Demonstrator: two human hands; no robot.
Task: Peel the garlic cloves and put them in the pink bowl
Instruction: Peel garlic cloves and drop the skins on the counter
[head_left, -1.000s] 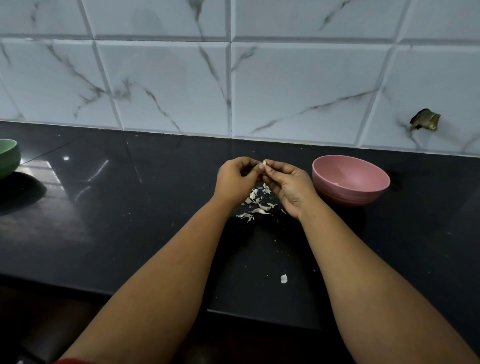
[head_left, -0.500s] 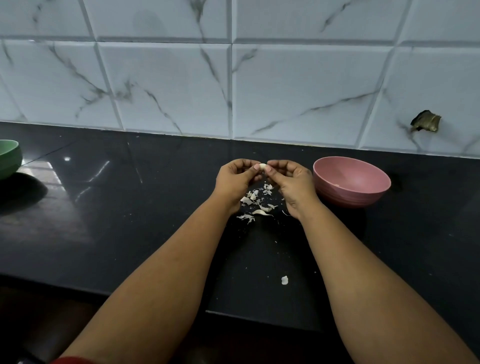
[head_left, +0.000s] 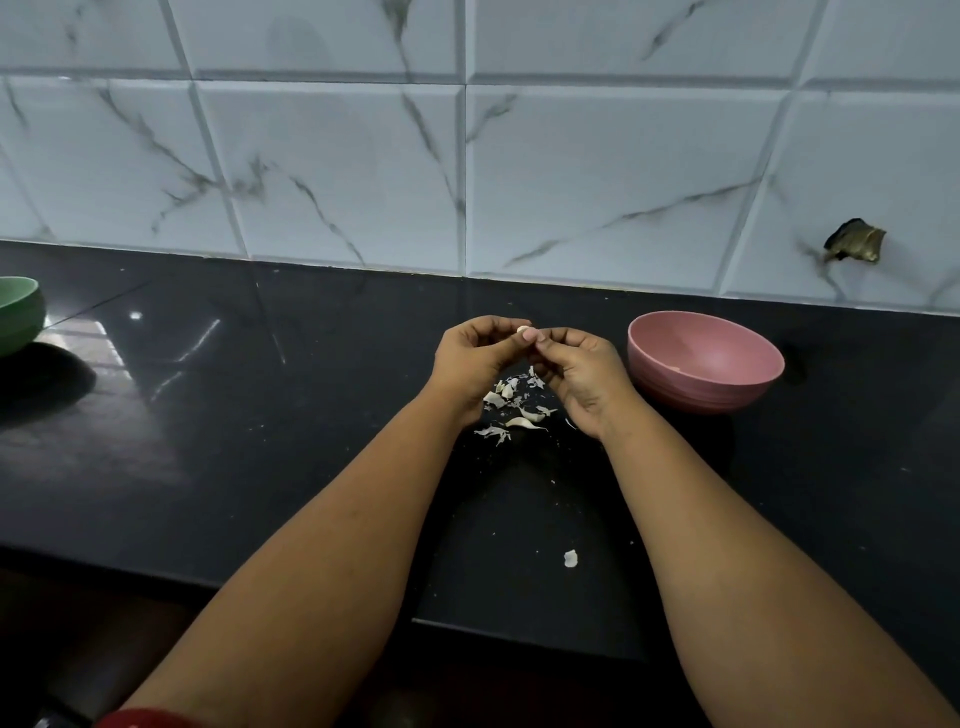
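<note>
Pinching a garlic clove (head_left: 521, 329) between both hands.

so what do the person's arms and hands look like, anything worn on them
Both forearms are bare, with no sleeves over them. The left hand and right hand show no gloves, and no rings or watch can be made out. The fingernails look short and unpainted. A red band, a cuff or bangle, shows at the bottom edge of the view on the left arm; it is cut off, so which one cannot be told.

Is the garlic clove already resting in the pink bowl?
No, the garlic clove is pinched between the left hand and right hand, left of the pink bowl.
</note>
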